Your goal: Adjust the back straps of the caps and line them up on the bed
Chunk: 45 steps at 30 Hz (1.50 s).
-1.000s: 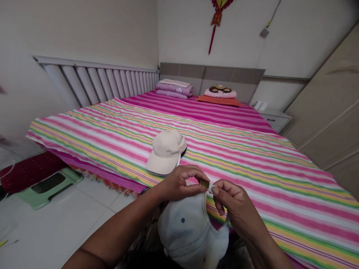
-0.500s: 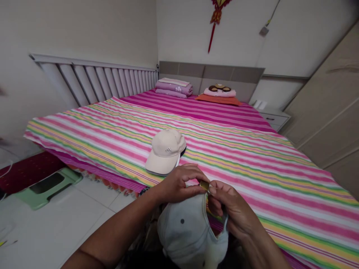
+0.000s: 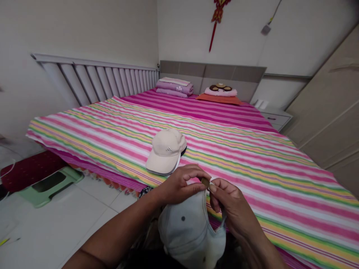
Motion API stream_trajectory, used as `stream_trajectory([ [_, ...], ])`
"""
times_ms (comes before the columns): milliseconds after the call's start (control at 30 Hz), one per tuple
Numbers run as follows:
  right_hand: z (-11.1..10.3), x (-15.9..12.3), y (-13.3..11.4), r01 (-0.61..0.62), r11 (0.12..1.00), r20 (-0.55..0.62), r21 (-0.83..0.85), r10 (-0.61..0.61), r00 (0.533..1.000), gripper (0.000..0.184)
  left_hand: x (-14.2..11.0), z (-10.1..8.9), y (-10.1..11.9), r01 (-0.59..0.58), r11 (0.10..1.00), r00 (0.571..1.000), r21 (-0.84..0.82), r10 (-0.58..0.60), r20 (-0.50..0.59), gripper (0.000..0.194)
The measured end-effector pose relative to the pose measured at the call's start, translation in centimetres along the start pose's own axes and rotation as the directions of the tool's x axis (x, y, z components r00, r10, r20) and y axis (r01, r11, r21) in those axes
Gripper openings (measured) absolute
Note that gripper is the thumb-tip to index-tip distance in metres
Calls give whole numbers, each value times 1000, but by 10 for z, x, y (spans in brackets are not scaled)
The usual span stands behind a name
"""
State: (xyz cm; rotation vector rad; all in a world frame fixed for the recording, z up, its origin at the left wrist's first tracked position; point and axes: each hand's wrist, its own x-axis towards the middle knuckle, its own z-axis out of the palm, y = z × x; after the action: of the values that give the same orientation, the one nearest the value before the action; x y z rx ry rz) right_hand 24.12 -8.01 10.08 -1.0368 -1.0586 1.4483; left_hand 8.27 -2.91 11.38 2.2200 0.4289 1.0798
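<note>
A pale blue-grey cap [image 3: 185, 228] is close to me at the bottom middle, its rear opening facing right. My left hand [image 3: 186, 183] is closed in a pinch on a small brass-coloured buckle [image 3: 205, 182] at the top of that opening. Opposite it, my right hand [image 3: 227, 196] pinches the cap's strap at the buckle; the strap's end is mostly hidden by the fingers. Just beyond my left hand, a beige cap [image 3: 166, 149] with a small striped logo rests on the bed, with a darker edge showing beneath it.
A striped sheet [image 3: 260, 164] covers the bed. Folded purple bedding [image 3: 174, 88] and a pink bundle on an orange cloth [image 3: 218, 98] lie by the headboard [image 3: 185, 69]. A green stool [image 3: 53, 186] stands on the floor at left; a white nightstand [image 3: 276, 116] is at far right.
The buckle has tilted slightly and looks duller between my fingers. Both hands keep their pinch, and the held cap has shifted only a little. The beige cap stays put on the bed.
</note>
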Motion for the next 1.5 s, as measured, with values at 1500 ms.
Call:
stream_trajectory([
  [1500,-4,-2,1,-155,976,100,152,141,985,23,-8,18,-17,377,516,858,-769,-507,80,26],
])
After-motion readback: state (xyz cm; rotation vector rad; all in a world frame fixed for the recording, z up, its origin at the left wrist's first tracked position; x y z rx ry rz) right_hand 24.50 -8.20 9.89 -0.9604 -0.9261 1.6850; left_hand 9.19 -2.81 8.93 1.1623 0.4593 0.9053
